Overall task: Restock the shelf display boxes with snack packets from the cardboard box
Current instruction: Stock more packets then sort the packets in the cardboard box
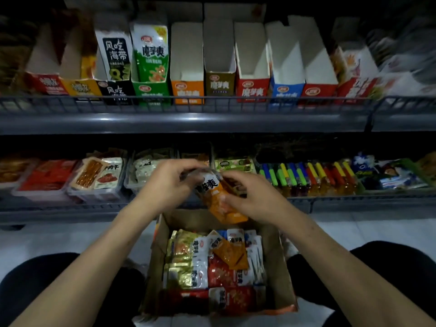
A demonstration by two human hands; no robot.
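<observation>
Both hands hold a small stack of orange snack packets [220, 200] above the cardboard box [280, 274]. My left hand [169, 182] grips the stack's upper left end; my right hand [250, 197] pinches its right side. The cardboard box stands on the floor between my knees and holds several gold, red, white and orange packets [212, 263]. On the upper shelf stands a row of display boxes: an orange one [187, 89], an olive one [220, 83], a red one [253, 89] and a blue one [286, 90] look hollow, while the green one [151, 90] holds packets.
A grey wire rail [188, 106] fronts the upper shelf. The lower shelf [70, 208] carries trays of packaged snacks on the left and colourful tubes [311, 178] on the right. The floor is pale tile. My dark-clothed knees flank the cardboard box.
</observation>
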